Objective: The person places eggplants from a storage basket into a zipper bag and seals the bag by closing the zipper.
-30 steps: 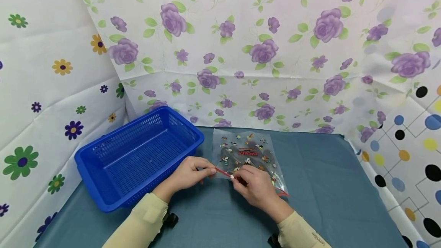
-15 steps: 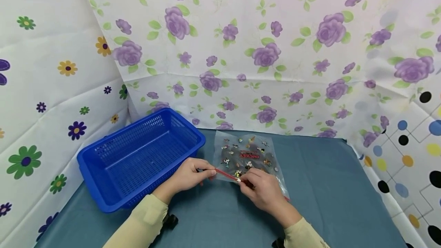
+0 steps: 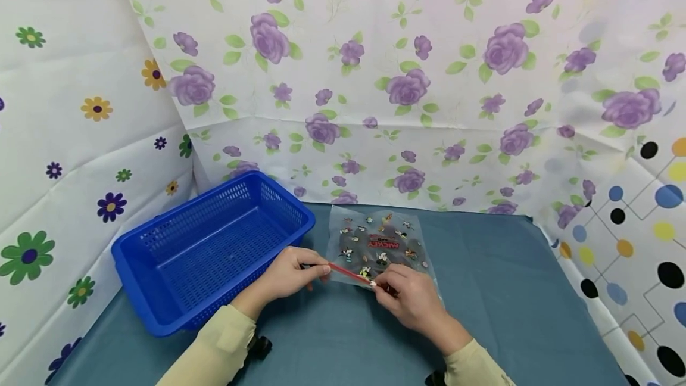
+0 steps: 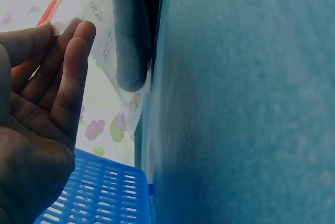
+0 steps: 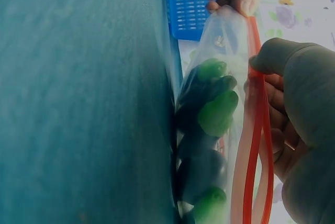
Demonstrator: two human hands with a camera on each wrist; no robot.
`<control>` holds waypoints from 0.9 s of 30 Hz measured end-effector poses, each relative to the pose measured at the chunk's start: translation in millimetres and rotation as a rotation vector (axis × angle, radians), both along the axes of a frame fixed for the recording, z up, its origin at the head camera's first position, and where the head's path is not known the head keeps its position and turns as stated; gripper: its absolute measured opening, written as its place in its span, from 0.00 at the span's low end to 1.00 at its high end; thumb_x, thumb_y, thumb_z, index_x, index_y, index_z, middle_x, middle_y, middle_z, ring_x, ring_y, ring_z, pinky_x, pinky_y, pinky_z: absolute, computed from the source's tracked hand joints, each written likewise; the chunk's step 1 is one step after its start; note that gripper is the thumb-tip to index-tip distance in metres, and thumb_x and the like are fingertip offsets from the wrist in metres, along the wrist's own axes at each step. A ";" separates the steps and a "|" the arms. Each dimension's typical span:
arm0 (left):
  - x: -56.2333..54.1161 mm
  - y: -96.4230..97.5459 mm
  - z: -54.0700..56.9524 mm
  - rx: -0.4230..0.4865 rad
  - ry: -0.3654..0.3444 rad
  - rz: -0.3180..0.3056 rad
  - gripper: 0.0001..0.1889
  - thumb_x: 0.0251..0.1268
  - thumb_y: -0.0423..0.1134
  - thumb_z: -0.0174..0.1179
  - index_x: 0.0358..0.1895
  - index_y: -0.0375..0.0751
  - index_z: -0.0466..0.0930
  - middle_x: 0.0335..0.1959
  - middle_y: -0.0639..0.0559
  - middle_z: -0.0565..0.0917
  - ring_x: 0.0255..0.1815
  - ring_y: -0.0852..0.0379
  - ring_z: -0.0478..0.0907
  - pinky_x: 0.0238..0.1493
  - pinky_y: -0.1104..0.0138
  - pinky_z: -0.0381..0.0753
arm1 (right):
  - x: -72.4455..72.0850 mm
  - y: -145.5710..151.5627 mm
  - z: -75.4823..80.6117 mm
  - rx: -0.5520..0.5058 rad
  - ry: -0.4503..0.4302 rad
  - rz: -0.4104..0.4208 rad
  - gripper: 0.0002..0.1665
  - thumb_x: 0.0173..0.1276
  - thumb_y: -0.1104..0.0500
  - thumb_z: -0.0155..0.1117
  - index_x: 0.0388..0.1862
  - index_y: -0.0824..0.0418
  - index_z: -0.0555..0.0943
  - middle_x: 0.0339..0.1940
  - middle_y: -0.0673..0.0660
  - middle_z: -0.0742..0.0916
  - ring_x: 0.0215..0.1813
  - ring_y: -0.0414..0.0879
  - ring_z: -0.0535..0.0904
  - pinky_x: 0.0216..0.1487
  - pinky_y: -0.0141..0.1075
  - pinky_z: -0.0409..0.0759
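Note:
A clear plastic zip bag with cartoon prints and a red seal strip lies on the cloth. In the right wrist view several dark, rounded things with green ends, like eggplants, are inside it. My left hand pinches the bag's left corner between thumb and fingers, at the end of the strip. Farther right, my right hand pinches the strip at a small white piece. Beyond the right thumb, in the right wrist view, the red strip's two edges stand apart.
A blue perforated basket stands left of the bag, close to my left forearm. Teal cloth covers the table. Flowered sheets hang behind and at the left, and a dotted sheet hangs at the right.
My right hand has slid rightward along the red strip, so more of it shows between the hands. The left hand keeps its pinch on the corner. The basket stays put.

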State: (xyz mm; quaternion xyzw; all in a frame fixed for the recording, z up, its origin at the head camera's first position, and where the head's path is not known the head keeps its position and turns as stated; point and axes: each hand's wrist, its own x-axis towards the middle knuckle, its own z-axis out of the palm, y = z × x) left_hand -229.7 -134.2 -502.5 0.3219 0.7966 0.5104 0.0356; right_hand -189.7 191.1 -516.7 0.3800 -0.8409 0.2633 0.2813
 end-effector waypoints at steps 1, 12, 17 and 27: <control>0.0 -0.1 0.1 0.000 -0.004 0.001 0.09 0.83 0.39 0.68 0.47 0.40 0.97 0.36 0.55 0.93 0.30 0.37 0.88 0.29 0.59 0.91 | -0.3 0.7 -0.3 0.001 -0.008 -0.001 0.09 0.64 0.63 0.82 0.40 0.51 0.91 0.37 0.43 0.88 0.31 0.32 0.77 0.30 0.27 0.75; -0.3 -1.9 2.0 0.005 -0.016 0.004 0.11 0.84 0.40 0.67 0.47 0.38 0.96 0.36 0.54 0.93 0.32 0.38 0.90 0.31 0.56 0.92 | -4.7 11.8 0.2 0.018 -0.054 -0.022 0.09 0.65 0.61 0.83 0.39 0.49 0.91 0.35 0.42 0.88 0.30 0.32 0.76 0.29 0.28 0.75; -0.2 -2.6 2.7 -0.016 -0.024 0.021 0.11 0.84 0.40 0.67 0.46 0.39 0.96 0.36 0.54 0.93 0.31 0.42 0.90 0.32 0.55 0.92 | -5.8 15.2 1.3 0.022 -0.068 -0.024 0.09 0.65 0.62 0.83 0.39 0.49 0.91 0.34 0.42 0.87 0.30 0.31 0.75 0.29 0.28 0.75; 0.5 -0.9 3.0 -0.027 -0.036 0.027 0.12 0.86 0.39 0.65 0.46 0.36 0.95 0.36 0.52 0.93 0.34 0.38 0.91 0.33 0.59 0.92 | -6.7 21.5 3.2 0.029 -0.136 -0.011 0.09 0.65 0.62 0.84 0.38 0.49 0.91 0.33 0.39 0.86 0.31 0.29 0.75 0.30 0.28 0.76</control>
